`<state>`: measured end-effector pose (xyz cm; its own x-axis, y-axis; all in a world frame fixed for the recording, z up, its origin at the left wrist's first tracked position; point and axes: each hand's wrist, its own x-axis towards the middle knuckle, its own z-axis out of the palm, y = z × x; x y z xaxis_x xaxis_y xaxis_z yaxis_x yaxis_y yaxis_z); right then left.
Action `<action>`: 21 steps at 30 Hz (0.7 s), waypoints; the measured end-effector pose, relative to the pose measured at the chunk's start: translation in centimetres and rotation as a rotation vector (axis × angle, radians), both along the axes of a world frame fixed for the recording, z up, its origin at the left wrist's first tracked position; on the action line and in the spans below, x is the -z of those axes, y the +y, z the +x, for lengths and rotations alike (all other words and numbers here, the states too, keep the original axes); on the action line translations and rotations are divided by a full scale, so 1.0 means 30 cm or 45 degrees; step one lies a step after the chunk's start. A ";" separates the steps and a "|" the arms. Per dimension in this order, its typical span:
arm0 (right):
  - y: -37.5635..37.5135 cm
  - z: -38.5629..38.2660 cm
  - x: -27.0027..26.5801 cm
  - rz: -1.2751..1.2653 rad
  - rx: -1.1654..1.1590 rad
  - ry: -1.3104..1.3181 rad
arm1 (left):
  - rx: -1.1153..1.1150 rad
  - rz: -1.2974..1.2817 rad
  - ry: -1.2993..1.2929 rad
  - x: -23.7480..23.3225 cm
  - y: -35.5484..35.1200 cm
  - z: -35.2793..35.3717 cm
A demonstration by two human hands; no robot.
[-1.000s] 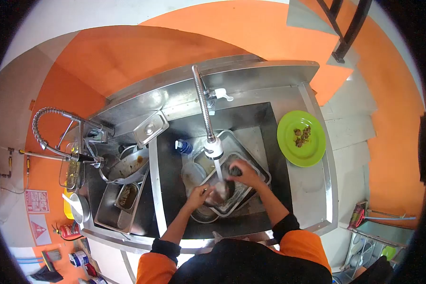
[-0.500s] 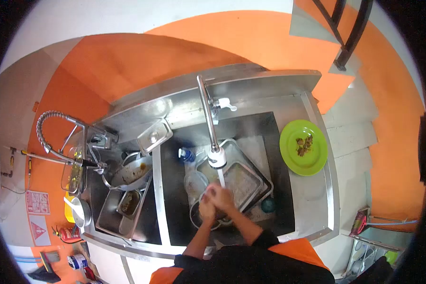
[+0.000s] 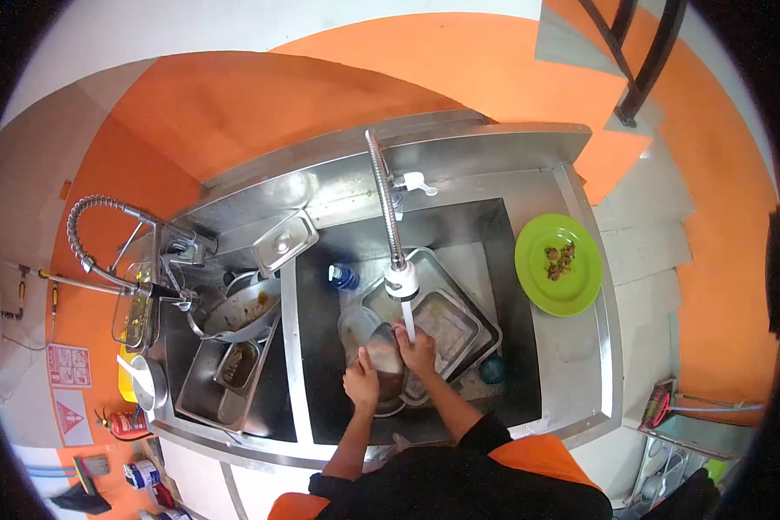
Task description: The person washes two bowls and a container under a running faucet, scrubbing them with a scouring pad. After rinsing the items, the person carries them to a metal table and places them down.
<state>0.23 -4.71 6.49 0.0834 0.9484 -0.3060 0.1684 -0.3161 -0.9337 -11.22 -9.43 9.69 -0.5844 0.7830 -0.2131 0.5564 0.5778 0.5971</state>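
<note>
Under the faucet (image 3: 401,279), a stream of water runs down into the right basin. My left hand (image 3: 361,381) grips the near left edge of a dark, round metal bowl (image 3: 383,354), thumb on top. On the bowl's right side, beside the water stream, my right hand (image 3: 418,351) is closed around the rim. The bowl is tilted, and its underside is hidden. Just beyond it lies a pale round lid or container (image 3: 355,324). Stacked metal trays (image 3: 446,325) rest on the basin floor, to the right of my hands.
A blue bottle (image 3: 344,276) and a green scrubber (image 3: 492,370) sit in the basin. On the right counter is a green plate (image 3: 533,260) with food scraps. The left basin holds a pan (image 3: 243,314) and metal containers (image 3: 201,390). A metal lid (image 3: 284,243) rests on the divider.
My hands were together under the stream. They have since moved apart and taken hold of the metal bowl, which is now raised and tilted between them.
</note>
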 end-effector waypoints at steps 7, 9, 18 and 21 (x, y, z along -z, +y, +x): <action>-0.024 -0.060 0.030 0.523 -0.341 -0.162 | -0.105 0.129 -0.132 0.038 -0.049 -0.052; 0.040 -0.005 0.140 -0.095 -0.309 0.104 | -0.244 0.166 -0.538 0.017 -0.077 -0.095; -0.031 -0.054 -0.016 0.220 -0.504 -0.369 | 0.333 -0.119 0.356 0.061 -0.012 -0.060; -0.060 -0.081 -0.065 0.791 -0.245 -0.611 | 0.024 -0.051 0.295 0.096 0.044 -0.052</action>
